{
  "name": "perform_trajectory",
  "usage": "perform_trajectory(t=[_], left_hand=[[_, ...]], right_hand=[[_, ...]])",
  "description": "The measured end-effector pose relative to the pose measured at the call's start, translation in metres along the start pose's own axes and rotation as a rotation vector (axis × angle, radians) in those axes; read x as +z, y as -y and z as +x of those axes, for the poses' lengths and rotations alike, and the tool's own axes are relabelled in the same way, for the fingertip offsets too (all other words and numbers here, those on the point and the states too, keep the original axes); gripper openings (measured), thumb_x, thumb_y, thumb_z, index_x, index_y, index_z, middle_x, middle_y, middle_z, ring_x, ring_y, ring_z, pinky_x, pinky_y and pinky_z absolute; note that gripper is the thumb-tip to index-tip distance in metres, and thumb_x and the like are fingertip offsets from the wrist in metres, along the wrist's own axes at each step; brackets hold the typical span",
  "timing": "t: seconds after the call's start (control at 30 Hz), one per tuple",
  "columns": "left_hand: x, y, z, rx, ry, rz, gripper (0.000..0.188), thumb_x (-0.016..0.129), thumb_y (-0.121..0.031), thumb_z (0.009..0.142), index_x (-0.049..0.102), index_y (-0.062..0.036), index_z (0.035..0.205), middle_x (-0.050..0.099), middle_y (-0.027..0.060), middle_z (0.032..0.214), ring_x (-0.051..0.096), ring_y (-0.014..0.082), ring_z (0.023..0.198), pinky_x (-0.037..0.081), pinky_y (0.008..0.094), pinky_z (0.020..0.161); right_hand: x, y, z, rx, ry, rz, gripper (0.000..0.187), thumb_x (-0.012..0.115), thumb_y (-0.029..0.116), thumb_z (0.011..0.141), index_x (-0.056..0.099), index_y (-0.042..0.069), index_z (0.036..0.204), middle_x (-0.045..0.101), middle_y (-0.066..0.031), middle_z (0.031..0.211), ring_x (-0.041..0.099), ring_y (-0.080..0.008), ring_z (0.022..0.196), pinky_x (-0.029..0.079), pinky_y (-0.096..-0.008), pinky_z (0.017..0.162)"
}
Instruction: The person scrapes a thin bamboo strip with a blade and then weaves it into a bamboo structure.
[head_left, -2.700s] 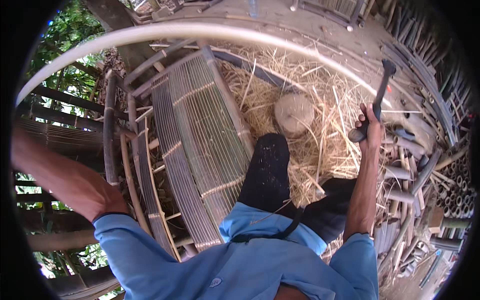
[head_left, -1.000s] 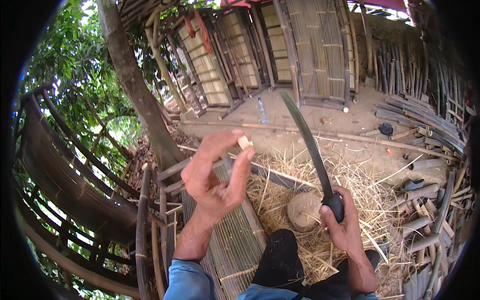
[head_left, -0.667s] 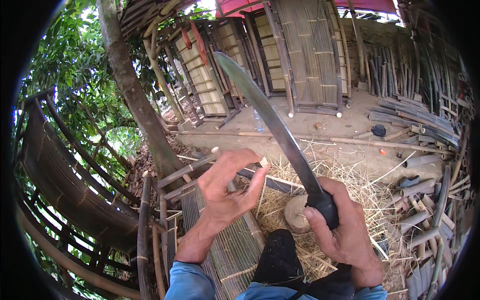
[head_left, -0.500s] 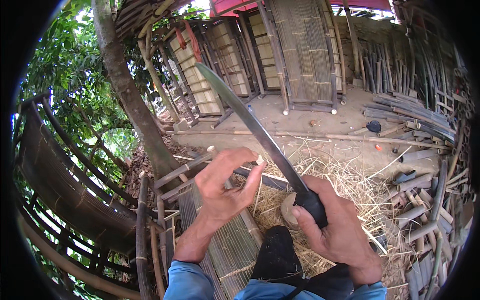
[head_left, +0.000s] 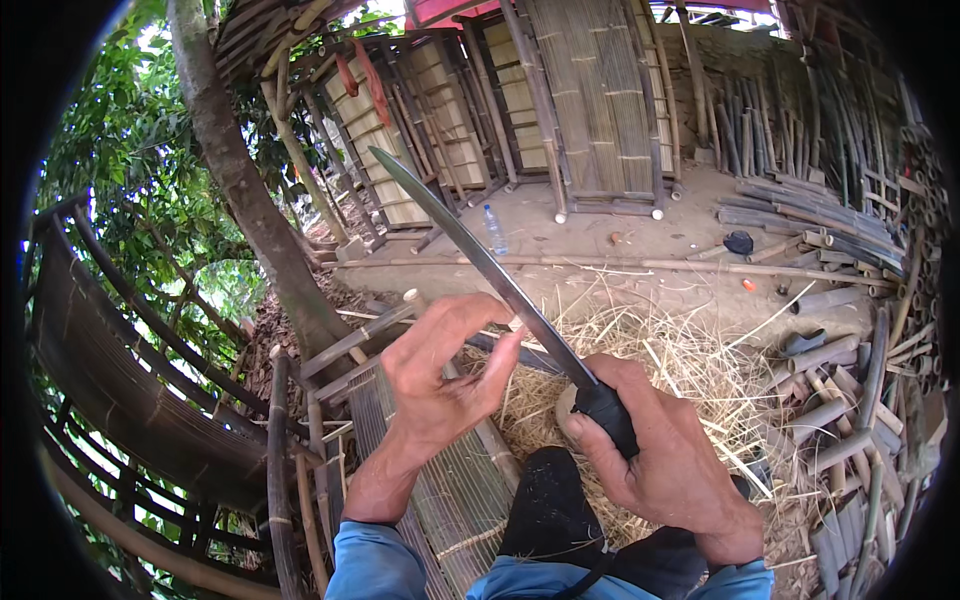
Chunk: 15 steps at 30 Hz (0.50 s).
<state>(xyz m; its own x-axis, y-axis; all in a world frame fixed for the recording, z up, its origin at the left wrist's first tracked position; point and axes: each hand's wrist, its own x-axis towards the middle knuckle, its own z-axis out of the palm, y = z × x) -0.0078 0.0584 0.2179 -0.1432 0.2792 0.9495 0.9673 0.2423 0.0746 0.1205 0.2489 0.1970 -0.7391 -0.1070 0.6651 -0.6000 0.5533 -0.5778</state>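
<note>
My right hand (head_left: 672, 455) is wrapped round the black handle of a long machete (head_left: 472, 250). Its blade slants up and to the left, away from me. To the left of the blade, my left hand (head_left: 432, 362) pinches a small pale piece of bamboo or wood (head_left: 516, 324) between thumb and fingertips. The blade lies right against or just beside that piece; whether they touch I cannot tell. A slatted bamboo bench (head_left: 455, 500) runs beneath my left forearm. Behind the machete handle, a round pale block (head_left: 566, 408) is partly hidden.
Pale shavings (head_left: 690, 385) cover the ground ahead of my knees. Cut bamboo poles (head_left: 815, 230) lie stacked at right. A clear bottle (head_left: 495, 230) stands beyond a long ground pole (head_left: 640, 264). Bamboo panels (head_left: 600, 110) lean at the back; a tree trunk (head_left: 245, 190) rises at left.
The machete and my right hand have shifted left and slightly down, bringing the blade up to the small piece. My left hand keeps its pinch. The view has shifted slightly, showing more of the bottle.
</note>
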Motion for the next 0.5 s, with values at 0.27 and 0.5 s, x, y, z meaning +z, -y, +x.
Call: perform_trajectory(t=[0.27,0.5], left_hand=[[-0.009,-0.013,0.018,0.023,0.090,0.079,0.024,0.081,0.003,0.071,0.070,0.0016,0.093,0.072,0.0127,0.093,0.071,0.0234,0.085,0.058,0.0334,0.075],[-0.056,-0.032,0.141,0.602,-0.078,0.168,0.036,0.049,-0.016,0.104,0.074,0.0058,0.091,0.073,0.0148,0.078,0.067,0.0208,0.067,0.052,0.0328,0.065]], right_hand=[[-0.007,0.006,0.006,0.066,0.032,-0.111,0.040,0.066,0.012,0.093,0.046,0.001,0.125,0.066,-0.0272,0.086,0.067,-0.0458,0.070,0.054,-0.0496,0.056],[-0.004,0.005,0.024,0.052,0.037,-0.219,0.030,0.064,0.016,0.095,0.045,0.003,0.114,0.063,-0.0243,0.078,0.065,-0.0448,0.063,0.052,-0.0505,0.052]])
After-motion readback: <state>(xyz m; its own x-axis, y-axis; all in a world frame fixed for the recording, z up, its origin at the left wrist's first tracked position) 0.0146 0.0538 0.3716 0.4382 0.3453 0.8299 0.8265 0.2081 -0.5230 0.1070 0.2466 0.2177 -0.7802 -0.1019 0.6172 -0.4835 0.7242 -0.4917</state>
